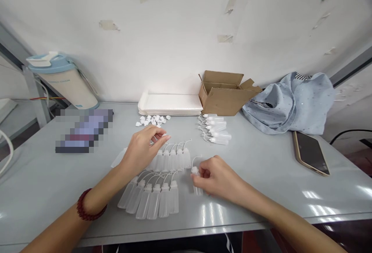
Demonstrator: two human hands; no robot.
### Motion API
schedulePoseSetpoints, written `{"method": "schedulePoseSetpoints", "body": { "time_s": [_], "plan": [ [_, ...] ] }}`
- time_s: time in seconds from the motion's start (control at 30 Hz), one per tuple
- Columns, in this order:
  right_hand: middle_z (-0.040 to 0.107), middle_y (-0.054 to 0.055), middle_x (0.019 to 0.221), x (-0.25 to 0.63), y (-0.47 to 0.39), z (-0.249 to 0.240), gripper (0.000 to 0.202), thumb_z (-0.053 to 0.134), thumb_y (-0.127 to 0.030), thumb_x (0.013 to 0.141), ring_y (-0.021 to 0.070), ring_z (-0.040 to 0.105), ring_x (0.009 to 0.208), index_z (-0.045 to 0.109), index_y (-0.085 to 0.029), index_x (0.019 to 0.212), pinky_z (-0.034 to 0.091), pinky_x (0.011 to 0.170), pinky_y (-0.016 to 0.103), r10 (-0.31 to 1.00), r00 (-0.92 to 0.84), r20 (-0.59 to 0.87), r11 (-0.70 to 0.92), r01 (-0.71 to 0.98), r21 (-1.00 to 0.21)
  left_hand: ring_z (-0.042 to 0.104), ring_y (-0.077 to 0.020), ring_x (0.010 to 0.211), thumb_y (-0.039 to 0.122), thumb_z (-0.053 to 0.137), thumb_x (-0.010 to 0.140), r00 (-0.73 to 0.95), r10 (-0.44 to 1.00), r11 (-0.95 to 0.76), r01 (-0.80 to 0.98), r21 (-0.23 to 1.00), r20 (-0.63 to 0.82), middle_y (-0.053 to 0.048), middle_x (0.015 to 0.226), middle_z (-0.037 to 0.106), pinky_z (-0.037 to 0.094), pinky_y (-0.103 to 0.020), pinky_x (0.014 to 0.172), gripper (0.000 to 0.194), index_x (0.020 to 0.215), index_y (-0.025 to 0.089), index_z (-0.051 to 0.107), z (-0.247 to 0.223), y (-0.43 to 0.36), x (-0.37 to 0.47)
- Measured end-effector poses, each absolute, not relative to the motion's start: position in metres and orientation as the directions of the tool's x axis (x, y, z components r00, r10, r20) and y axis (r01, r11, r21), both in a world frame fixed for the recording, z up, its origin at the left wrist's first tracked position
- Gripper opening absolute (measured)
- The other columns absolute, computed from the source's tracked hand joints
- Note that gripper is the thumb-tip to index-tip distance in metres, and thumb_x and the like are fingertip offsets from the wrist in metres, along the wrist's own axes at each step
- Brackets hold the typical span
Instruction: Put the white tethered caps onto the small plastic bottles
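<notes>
My right hand pinches a small clear squeeze bottle by its neck; a thin tube rises from its top. Over the rows of bottles, my left hand is closed in a pinch, with a small white cap at its fingertips, partly hidden. Below that hand lies a front row of translucent bottles with thin tubes at their tops. A second row of bottles lies behind, partly covered by my left hand. Loose white caps are heaped just beyond.
More small bottles lie before an open cardboard box. Beside the box is a stack of white trays. A tumbler and a blurred-out phone-like object are left; a blue cloth bag and a phone are right.
</notes>
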State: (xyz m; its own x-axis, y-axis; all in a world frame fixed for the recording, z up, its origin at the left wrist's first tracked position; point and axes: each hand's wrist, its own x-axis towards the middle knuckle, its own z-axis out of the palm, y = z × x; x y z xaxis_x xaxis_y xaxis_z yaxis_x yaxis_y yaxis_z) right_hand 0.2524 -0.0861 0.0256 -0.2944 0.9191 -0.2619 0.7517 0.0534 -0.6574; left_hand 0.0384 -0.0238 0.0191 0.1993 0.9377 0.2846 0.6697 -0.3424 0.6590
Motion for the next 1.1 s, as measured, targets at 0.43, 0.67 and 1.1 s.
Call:
{"method": "schedulePoseSetpoints", "body": {
  "time_s": [0.43, 0.67, 1.1],
  "plan": [
    [0.054, -0.003, 0.048, 0.258, -0.086, 0.032, 0.021, 0.062, -0.028, 0.073, 0.0082, 0.045, 0.046, 0.055, -0.016, 0.057, 0.034, 0.046, 0.02, 0.925, -0.352, -0.145, 0.015, 0.414, -0.91, 0.061, -0.0152, 0.063, 0.038, 0.068, 0.076, 0.514, 0.823, 0.079, 0.32, 0.944, -0.243, 0.002, 0.064, 0.063, 0.049, -0.028, 0.06, 0.022, 0.085, 0.018, 0.062, 0.03, -0.041, 0.05],
    [0.057, -0.004, 0.047, 0.258, -0.085, 0.029, 0.024, 0.063, -0.025, 0.075, 0.0069, 0.048, 0.041, 0.05, -0.016, 0.058, 0.03, 0.043, 0.018, 0.846, -0.477, -0.239, -0.101, 0.296, -0.95, 0.055, -0.0122, 0.069, 0.025, 0.074, 0.07, 0.637, 0.746, 0.179, 0.089, 0.98, -0.194, 0.0, 0.078, 0.061, 0.049, -0.026, 0.063, 0.017, 0.082, 0.018, 0.066, 0.026, -0.044, 0.056],
    [0.056, -0.001, 0.064, 0.264, -0.079, 0.024, 0.026, 0.052, -0.036, 0.089, 0.0078, 0.047, 0.052, 0.056, -0.014, 0.075, 0.038, 0.054, 0.022, 0.723, -0.66, -0.207, -0.128, 0.166, -0.978, 0.058, -0.0127, 0.072, 0.029, 0.062, 0.082, 0.749, 0.656, 0.059, 0.075, 0.995, -0.095, -0.003, 0.099, 0.063, 0.052, -0.029, 0.071, 0.018, 0.096, 0.026, 0.073, 0.035, -0.047, 0.047]
  ]
}}
